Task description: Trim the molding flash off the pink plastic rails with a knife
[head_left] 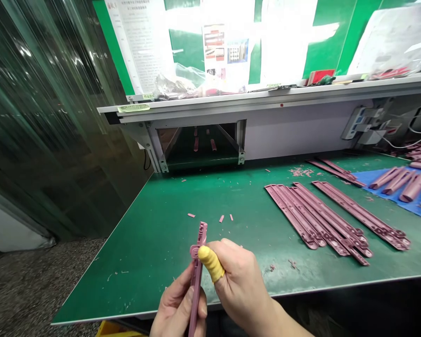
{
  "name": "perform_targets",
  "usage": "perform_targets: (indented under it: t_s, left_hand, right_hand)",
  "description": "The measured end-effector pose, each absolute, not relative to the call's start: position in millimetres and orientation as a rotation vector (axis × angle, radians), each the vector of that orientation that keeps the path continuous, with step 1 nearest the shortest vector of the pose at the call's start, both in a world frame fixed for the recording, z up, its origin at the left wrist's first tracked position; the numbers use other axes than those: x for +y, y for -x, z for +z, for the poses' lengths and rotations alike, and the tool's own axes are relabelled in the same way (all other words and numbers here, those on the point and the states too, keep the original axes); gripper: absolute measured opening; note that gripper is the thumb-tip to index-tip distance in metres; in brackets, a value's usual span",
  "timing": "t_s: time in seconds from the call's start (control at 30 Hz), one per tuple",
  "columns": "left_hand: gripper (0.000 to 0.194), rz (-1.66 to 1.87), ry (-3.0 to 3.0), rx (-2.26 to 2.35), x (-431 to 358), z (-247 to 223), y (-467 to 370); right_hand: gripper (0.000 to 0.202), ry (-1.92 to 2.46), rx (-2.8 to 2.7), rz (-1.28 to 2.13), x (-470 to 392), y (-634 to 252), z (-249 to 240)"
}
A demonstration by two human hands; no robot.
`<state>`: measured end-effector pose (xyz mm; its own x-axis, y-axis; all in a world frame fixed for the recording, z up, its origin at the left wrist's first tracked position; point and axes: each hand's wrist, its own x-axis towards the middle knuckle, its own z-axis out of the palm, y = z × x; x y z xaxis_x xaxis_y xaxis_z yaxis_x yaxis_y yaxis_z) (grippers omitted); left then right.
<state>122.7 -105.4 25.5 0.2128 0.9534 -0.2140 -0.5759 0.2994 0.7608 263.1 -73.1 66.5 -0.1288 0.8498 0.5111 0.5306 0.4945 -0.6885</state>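
Note:
A long, narrow pink plastic strip (195, 290) stands nearly upright over the near edge of the green table, with a rounded tab and open ribs towards its upper end. My left hand (178, 302) is closed around its lower part, thumb along the front. My right hand (240, 276), a yellow finger cover (211, 264) on its thumb, is closed at the strip near the rounded tab. The thumb tip presses there; the curled fingers are mostly hidden, so any small tool among them cannot be made out.
Several similar pink strips (301, 215) lie side by side on the green table (136, 243) at right. More pink parts (414, 186) rest on a blue sheet (372, 177). Small offcuts (301, 172) are scattered about. A shelf (203, 104) and chute opening (201, 145) stand behind.

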Motion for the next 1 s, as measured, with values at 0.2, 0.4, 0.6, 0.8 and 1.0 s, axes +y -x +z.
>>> perform_targets:
  t_s: [0.2, 0.4, 0.6, 0.8, 1.0]
  left_hand:
    - [0.040, 1.145, -0.668, 0.819, -106, 29, -121]
    - [0.042, 1.143, -0.651, 0.912, -95, 57, -118]
    - [0.022, 1.617, -0.854, 0.770, -77, 89, -104]
    - [0.035, 1.817, -1.252, 0.760, -94, 101, -111]
    - [0.043, 1.743, -1.126, 0.852, -117, 103, -118]
  right_hand:
    - [0.047, 1.294, -1.901, 0.276, -72, -269, 68]
    - [0.033, 1.235, -2.001, 0.503, -81, -290, 79]
    - [0.034, 1.109, -2.047, 0.833, -119, -282, 39]
    - [0.022, 1.224, -2.184, 0.915, -132, -253, 5]
    - [0.018, 1.328, -2.172, 0.805, -123, -254, 14]
